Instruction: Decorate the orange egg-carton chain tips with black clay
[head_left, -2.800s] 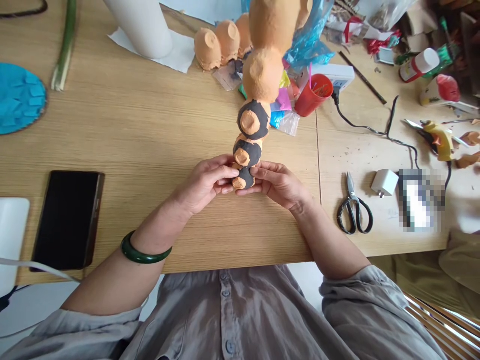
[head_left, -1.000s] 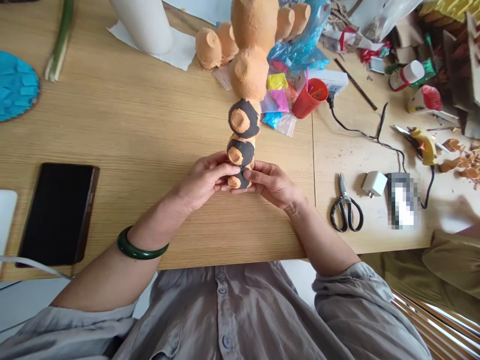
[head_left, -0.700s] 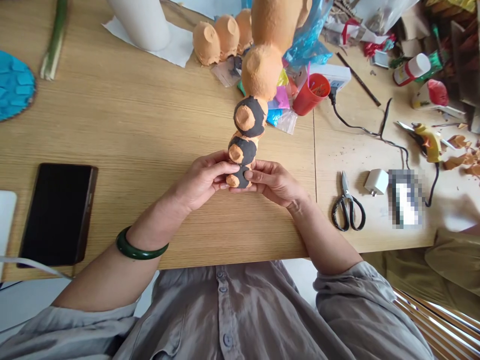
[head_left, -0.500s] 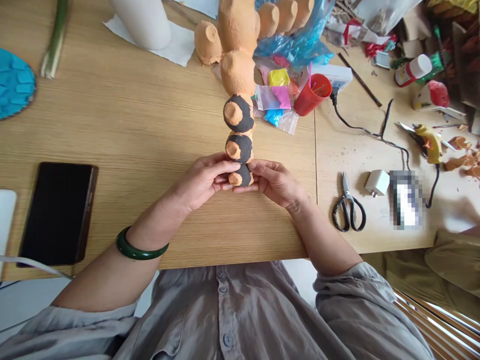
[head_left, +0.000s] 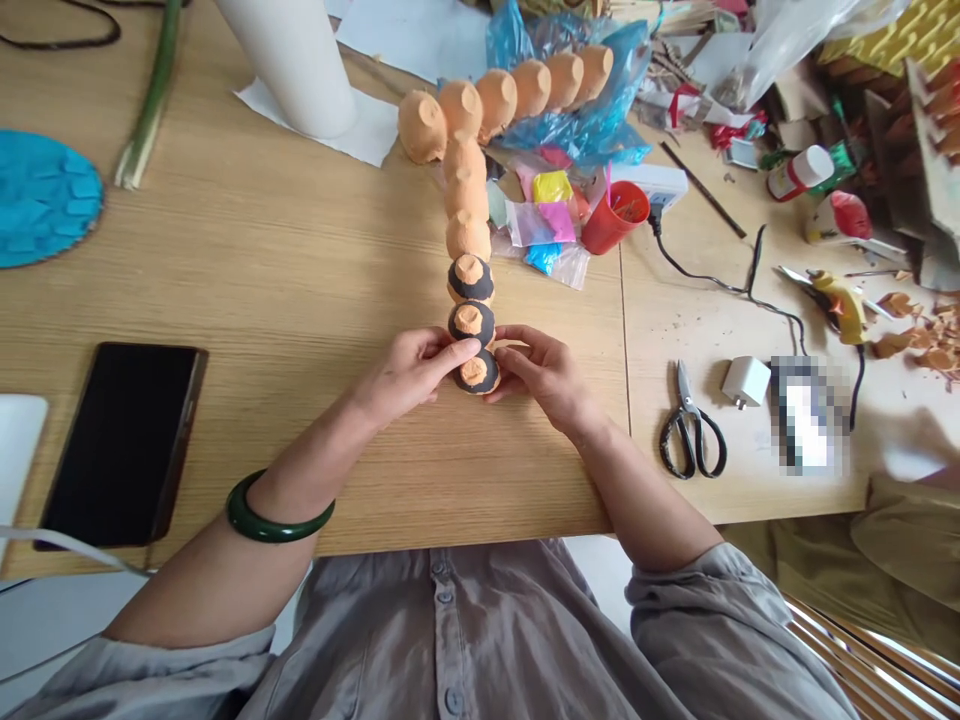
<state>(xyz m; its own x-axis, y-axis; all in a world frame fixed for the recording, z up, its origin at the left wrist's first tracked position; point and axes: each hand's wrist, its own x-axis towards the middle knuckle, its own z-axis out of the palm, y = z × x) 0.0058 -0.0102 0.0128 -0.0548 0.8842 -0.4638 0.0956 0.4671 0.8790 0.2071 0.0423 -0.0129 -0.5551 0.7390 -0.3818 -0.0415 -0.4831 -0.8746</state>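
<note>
A chain of orange, clay-covered knobs (head_left: pixel 466 180) runs from near me toward the back of the table. At its far end a row of similar knobs branches off to the right. Black clay (head_left: pixel 488 375) rings the three nearest knobs, leaving their orange tips bare. My left hand (head_left: pixel 412 372) grips the near end from the left, its thumb on top between the last two knobs. My right hand (head_left: pixel 541 378) pinches the last knob from the right, fingertips partly hidden behind it.
Scissors (head_left: pixel 691 425), a white charger (head_left: pixel 746 382) and a yellow-handled tool (head_left: pixel 841 305) lie right. Clay packets (head_left: pixel 553 222) and a red cup (head_left: pixel 616 218) stand near the chain. A phone (head_left: pixel 124 442) and blue disc (head_left: pixel 46 198) are left; a white cylinder (head_left: pixel 296 65) stands behind.
The far end of the knob chain has tipped down and away from me, so its side row now shows fully. The black-ringed tips have turned upward. Both hands keep their hold.
</note>
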